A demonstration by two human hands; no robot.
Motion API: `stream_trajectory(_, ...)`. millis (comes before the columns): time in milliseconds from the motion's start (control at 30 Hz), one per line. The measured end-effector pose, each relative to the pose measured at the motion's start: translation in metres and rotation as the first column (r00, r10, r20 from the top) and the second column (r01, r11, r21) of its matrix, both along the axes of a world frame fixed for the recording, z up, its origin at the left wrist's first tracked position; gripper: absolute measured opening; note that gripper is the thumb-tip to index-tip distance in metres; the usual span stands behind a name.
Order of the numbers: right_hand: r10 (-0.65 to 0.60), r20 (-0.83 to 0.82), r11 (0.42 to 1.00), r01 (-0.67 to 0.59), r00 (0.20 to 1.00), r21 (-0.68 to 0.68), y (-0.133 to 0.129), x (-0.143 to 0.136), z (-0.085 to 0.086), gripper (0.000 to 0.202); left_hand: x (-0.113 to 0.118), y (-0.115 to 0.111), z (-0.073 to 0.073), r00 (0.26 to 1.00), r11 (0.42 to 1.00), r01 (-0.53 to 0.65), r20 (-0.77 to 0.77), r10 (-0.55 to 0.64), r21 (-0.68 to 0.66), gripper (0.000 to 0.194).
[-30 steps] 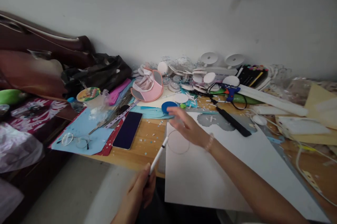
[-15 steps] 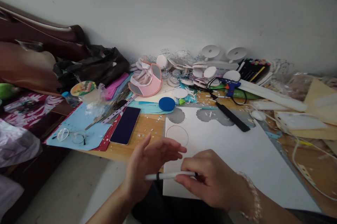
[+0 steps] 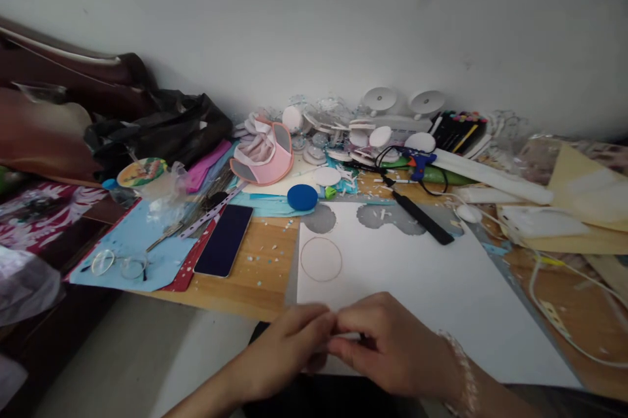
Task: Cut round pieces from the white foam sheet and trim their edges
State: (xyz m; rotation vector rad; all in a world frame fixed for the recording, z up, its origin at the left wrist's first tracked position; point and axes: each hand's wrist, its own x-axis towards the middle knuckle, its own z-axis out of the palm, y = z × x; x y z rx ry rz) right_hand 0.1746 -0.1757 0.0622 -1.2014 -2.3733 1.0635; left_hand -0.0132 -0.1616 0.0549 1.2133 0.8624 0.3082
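Observation:
My right hand (image 3: 387, 343), a beaded bracelet at its wrist, is closed around a white pen (image 3: 351, 336), of which only a short piece shows between the fingers. My left hand (image 3: 299, 339) is closed over the pen's other end, its fingertips meeting the right hand's. Both hands are at the near edge of a large white sheet of paper (image 3: 392, 274). A thin circle outline (image 3: 321, 260) is drawn near the sheet's left edge. Beyond the sheet lies a round blue disc (image 3: 303, 197).
Left are a phone (image 3: 223, 241), glasses (image 3: 120, 264) and a blue sheet (image 3: 161, 241). Behind are a pink visor cap (image 3: 267, 156), piled white discs (image 3: 358, 137) and a blue glue gun (image 3: 419, 165). A black strap (image 3: 422, 217) lies on the paper; a white cable (image 3: 537, 294) runs right.
My left hand was open beside the pen; it has moved right and closed over the pen's free end. My right hand keeps its grip. The view has shifted slightly.

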Motion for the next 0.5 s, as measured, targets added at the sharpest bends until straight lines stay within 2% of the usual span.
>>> stream_trajectory(33,0.013,0.004,1.000,-0.013,1.000,-0.003,0.005,0.005,0.001,0.030,-0.004,-0.001,-0.006,0.995,0.997,0.075,-0.066,-0.077,-0.025,0.049)
stream_trajectory(67,0.002,0.002,1.000,-0.002,1.000,0.007,0.011,0.013,0.001,0.031,-0.010,-0.001,-0.013,0.987,0.994,0.104,-0.121,-0.105,-0.018,0.053)
stream_trajectory(100,-0.045,-0.004,0.998,0.045,0.999,0.032,0.019,0.024,0.001,0.032,-0.016,0.000,-0.019,0.983,0.996,0.075,-0.172,-0.067,0.045,0.054)
stream_trajectory(133,-0.118,-0.024,0.991,0.120,0.993,0.066,0.027,0.038,-0.001,0.033,-0.024,0.003,-0.025,0.974,0.988,0.011,-0.223,0.024,0.155,0.053)
stream_trajectory(167,-0.223,-0.016,0.967,0.223,0.975,0.121,0.038,0.054,-0.005,0.033,-0.031,0.008,-0.032,0.945,0.952,-0.055,-0.291,0.147,0.302,0.050)
stream_trajectory(200,-0.384,0.021,0.902,0.370,0.923,0.224,0.048,0.071,-0.011,0.031,-0.039,0.016,-0.037,0.888,0.884,-0.072,-0.374,0.267,0.462,0.046)
stream_trajectory(233,-0.562,0.091,0.791,0.501,0.822,0.352,0.060,0.089,-0.019,0.029,-0.045,0.024,-0.042,0.795,0.796,-0.024,-0.471,0.382,0.605,0.041)
stream_trajectory(267,-0.724,0.201,0.665,0.589,0.660,0.459,0.071,0.106,-0.029,0.027,-0.050,0.033,-0.047,0.677,0.711,0.076,-0.560,0.478,0.699,0.037)
stream_trajectory(300,-0.794,0.238,0.595,0.631,0.560,0.499,0.081,0.121,-0.039,0.027,-0.054,0.042,-0.051,0.565,0.627,0.167,-0.595,0.571,0.761,0.033)
stream_trajectory(367,-0.858,0.287,0.512,0.669,0.426,0.538,0.096,0.143,-0.058,0.031,-0.056,0.057,-0.057,0.457,0.536,0.252,-0.587,0.668,0.806,0.029)
stream_trajectory(400,-0.871,0.309,0.491,0.679,0.382,0.545,0.101,0.150,-0.066,0.032,-0.055,0.062,-0.058,0.440,0.506,0.264,-0.570,0.694,0.821,0.028)
stream_trajectory(500,-0.873,0.342,0.485,0.676,0.346,0.554,0.105,0.160,-0.077,0.027,-0.049,0.064,-0.059,0.473,0.393,0.301,-0.494,0.730,0.869,0.034)
